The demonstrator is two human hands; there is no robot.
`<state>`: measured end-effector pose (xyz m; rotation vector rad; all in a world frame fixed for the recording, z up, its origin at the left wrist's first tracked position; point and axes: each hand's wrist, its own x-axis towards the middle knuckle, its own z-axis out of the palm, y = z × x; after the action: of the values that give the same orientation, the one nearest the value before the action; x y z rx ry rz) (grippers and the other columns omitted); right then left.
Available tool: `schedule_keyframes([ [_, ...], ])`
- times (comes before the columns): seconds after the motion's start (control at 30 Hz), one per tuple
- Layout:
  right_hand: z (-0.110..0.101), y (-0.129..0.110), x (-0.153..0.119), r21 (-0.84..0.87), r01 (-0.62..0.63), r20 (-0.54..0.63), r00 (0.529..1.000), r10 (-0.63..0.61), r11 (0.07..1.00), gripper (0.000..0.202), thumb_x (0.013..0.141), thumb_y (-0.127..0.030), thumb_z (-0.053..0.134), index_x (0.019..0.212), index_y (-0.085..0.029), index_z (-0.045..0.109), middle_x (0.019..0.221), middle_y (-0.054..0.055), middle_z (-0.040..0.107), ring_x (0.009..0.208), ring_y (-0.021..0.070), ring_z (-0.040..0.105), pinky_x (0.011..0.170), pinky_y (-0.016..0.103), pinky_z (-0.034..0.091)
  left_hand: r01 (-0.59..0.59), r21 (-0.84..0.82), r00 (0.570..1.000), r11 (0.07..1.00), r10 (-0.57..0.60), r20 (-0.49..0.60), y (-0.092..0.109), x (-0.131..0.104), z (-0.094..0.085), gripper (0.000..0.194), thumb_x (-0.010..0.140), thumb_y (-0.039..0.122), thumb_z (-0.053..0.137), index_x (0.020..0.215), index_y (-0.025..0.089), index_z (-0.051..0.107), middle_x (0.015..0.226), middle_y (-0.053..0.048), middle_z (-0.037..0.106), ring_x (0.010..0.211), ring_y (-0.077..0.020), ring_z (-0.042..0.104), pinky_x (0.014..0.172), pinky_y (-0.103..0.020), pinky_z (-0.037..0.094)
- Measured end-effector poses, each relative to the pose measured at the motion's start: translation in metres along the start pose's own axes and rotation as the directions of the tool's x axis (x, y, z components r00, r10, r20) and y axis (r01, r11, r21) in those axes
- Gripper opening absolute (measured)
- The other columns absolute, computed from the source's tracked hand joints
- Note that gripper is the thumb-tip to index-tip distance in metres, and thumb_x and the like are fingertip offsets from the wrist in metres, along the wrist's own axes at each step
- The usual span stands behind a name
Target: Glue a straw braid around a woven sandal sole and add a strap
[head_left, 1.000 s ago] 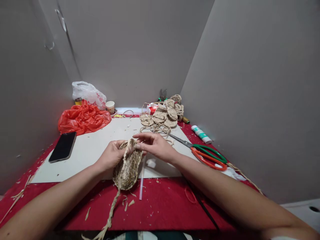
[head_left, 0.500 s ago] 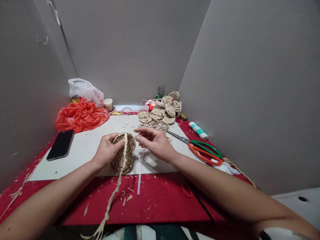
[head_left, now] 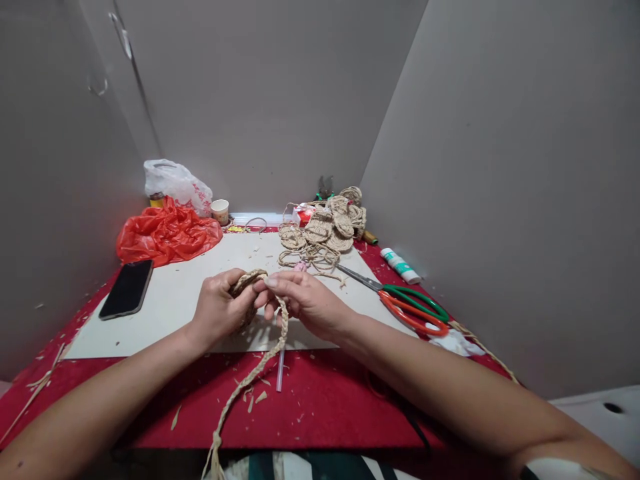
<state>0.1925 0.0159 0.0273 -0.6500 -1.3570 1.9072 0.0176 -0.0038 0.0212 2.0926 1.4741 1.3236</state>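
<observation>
My left hand [head_left: 220, 307] is closed around a small woven straw piece [head_left: 245, 283], mostly hidden behind the fingers. At its upper edge, my right hand [head_left: 305, 297] pinches the straw braid [head_left: 283, 327] where it meets the woven part. From there the braid hangs down over the table's near edge and ends in loose strands [head_left: 215, 460]. Both hands are close together, fingertips nearly touching. Below them a clear plastic straw [head_left: 280, 373] lies partly on the white board [head_left: 175, 333].
Scissors [head_left: 400, 300] with green and orange handles lie at right. Behind are several woven straw pieces [head_left: 325, 227]. A black phone [head_left: 127, 290], red plastic bag [head_left: 167, 233] and paper cup [head_left: 220, 211] sit at left. Straw scraps dot the red cloth [head_left: 325, 413].
My right hand has moved in to the woven piece and taken hold of the braid. The piece has turned, and the braid now runs out from its right side.
</observation>
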Motion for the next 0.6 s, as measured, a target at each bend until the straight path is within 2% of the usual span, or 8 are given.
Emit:
schedule_keyframes([
  [0.1,-0.002,0.002,0.003,0.082,0.024,0.022,0.999,-0.026,0.996,0.029,0.076,-0.036,0.071,0.090,-0.012,0.069,0.080,0.005,0.071,0.054,0.0084,0.062,0.043,0.016,0.047,-0.038,0.016,0.999,0.999,0.038,0.004,0.001,-0.001,0.000,0.025,0.080,0.025,0.058,0.058,0.016,0.050,0.052,0.006,0.045,0.051,-0.0073,0.038,0.052,-0.020,0.031],
  [0.17,-0.003,0.003,0.005,0.122,0.013,0.036,0.999,-0.018,0.992,0.027,0.078,-0.035,0.069,0.093,-0.012,0.068,0.080,0.005,0.070,0.052,0.0089,0.062,0.041,0.016,0.048,-0.023,-0.013,1.000,1.000,0.023,0.001,0.004,-0.001,0.000,0.024,0.080,0.023,0.057,0.058,0.016,0.051,0.052,0.005,0.045,0.051,-0.0074,0.038,0.052,-0.020,0.031],
  [0.27,-0.004,0.005,0.006,0.141,-0.031,0.087,0.996,0.019,0.990,0.031,0.082,-0.037,0.065,0.102,-0.013,0.065,0.076,0.004,0.070,0.049,0.0098,0.063,0.041,0.017,0.048,0.114,-0.193,0.993,0.975,-0.108,0.043,0.005,0.001,0.001,0.023,0.079,0.028,0.059,0.060,0.016,0.055,0.053,0.005,0.048,0.052,-0.0081,0.041,0.051,-0.020,0.033],
  [0.33,-0.004,0.006,0.005,0.134,-0.052,0.123,0.992,0.036,0.990,0.033,0.083,-0.039,0.063,0.105,-0.014,0.063,0.070,0.003,0.070,0.046,0.0094,0.062,0.042,0.017,0.047,0.260,-0.380,0.966,0.888,-0.237,0.106,0.002,0.004,0.001,0.021,0.076,0.033,0.064,0.066,0.015,0.061,0.057,0.003,0.054,0.053,-0.0092,0.045,0.052,-0.020,0.036],
  [0.43,-0.001,0.008,0.000,0.126,-0.072,0.132,0.990,0.055,0.989,0.031,0.080,-0.040,0.067,0.096,-0.013,0.062,0.065,0.002,0.069,0.045,0.0088,0.062,0.045,0.016,0.047,0.423,-0.612,0.889,0.668,-0.436,0.138,-0.009,0.014,0.000,0.022,0.064,0.032,0.074,0.070,0.013,0.065,0.060,0.001,0.061,0.052,-0.0106,0.050,0.051,-0.022,0.039],
  [0.5,0.004,0.008,-0.004,0.113,-0.102,0.128,0.988,0.087,0.988,0.032,0.077,-0.039,0.071,0.091,-0.012,0.062,0.065,0.002,0.069,0.049,0.0096,0.064,0.050,0.018,0.049,0.451,-0.688,0.840,0.568,-0.532,0.111,-0.017,0.022,-0.002,0.023,0.058,0.030,0.077,0.066,0.013,0.064,0.057,0.001,0.061,0.050,-0.0108,0.050,0.049,-0.022,0.038],
  [0.6,0.013,0.010,-0.012,0.043,-0.122,0.134,0.984,0.115,0.992,0.035,0.077,-0.042,0.070,0.091,-0.012,0.061,0.067,0.002,0.069,0.053,0.0110,0.066,0.054,0.021,0.051,0.450,-0.732,0.794,0.512,-0.604,0.065,-0.029,0.031,-0.005,0.022,0.055,0.029,0.075,0.064,0.014,0.062,0.055,0.002,0.061,0.050,-0.0114,0.051,0.050,-0.022,0.040],
])
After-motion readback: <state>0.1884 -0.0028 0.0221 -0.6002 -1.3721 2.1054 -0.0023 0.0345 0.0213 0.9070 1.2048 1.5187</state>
